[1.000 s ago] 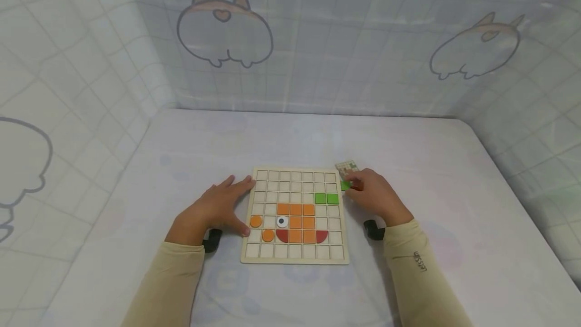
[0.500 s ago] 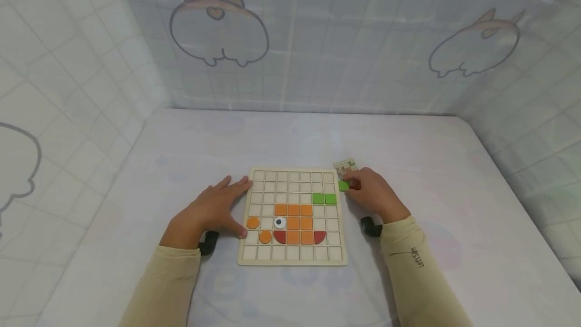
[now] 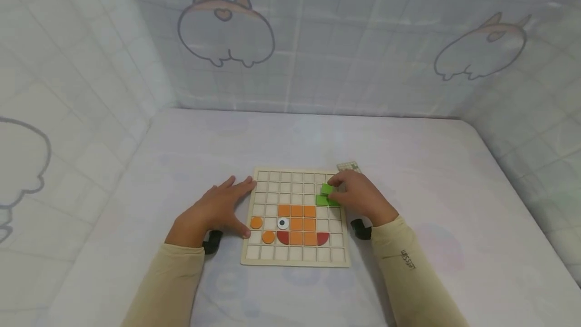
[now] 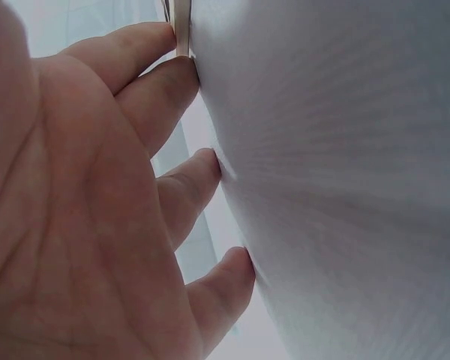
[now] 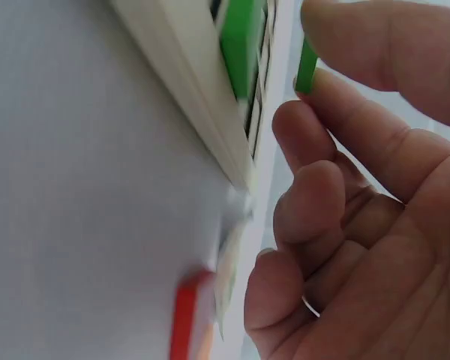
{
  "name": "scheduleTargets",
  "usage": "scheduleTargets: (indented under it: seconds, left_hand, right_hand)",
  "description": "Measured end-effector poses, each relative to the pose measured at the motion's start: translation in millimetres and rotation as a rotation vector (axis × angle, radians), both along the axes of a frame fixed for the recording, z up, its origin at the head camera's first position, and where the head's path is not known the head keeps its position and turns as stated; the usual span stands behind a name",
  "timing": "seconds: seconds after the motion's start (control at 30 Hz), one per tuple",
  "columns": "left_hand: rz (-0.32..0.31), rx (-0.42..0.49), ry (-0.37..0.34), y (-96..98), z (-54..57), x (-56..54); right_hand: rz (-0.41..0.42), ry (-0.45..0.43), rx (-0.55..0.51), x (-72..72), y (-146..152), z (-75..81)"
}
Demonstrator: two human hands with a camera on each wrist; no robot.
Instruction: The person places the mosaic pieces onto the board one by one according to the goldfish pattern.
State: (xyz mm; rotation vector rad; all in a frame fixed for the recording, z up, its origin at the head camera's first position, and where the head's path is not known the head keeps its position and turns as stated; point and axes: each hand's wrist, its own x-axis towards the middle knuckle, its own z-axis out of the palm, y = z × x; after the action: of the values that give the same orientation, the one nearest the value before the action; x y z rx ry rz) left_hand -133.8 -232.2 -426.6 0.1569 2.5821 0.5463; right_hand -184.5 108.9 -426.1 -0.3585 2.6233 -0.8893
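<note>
A pale wooden grid board lies flat on the table. My left hand is at its left edge with fingers spread; in the left wrist view, fingertips touch the board's side. Between thumb and fingertip, my right hand pinches a green tile over the board's upper right part. Below it a flat green square sits in a cell, beside another partly covered by the hand. Orange squares, two orange discs, a white eye disc and two red quarter-round pieces fill other cells.
A small patterned card lies by the board's upper right corner, partly hidden by the right hand. In the right wrist view a red piece rests on the table near it. Black devices are on both wrists. Cloth walls surround the table.
My right hand has moved left from beside the board's right edge to over the board, with the green tile in its pinch. The left hand stays at the left edge.
</note>
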Motion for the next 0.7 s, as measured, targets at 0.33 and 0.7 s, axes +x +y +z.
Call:
scheduleTargets:
  seconds: [0.33, 0.7]
  left_hand:
    - [-0.009, -0.009, 0.015, 1.6, -8.8, 0.9]
    - [0.000, -0.021, 0.014, -0.2, -6.8, -2.4]
  right_hand:
    - [0.047, 0.033, 0.057, -1.6, -11.8, -2.8]
    - [0.104, -0.004, 0.060, -0.7, -9.0, 0.9]
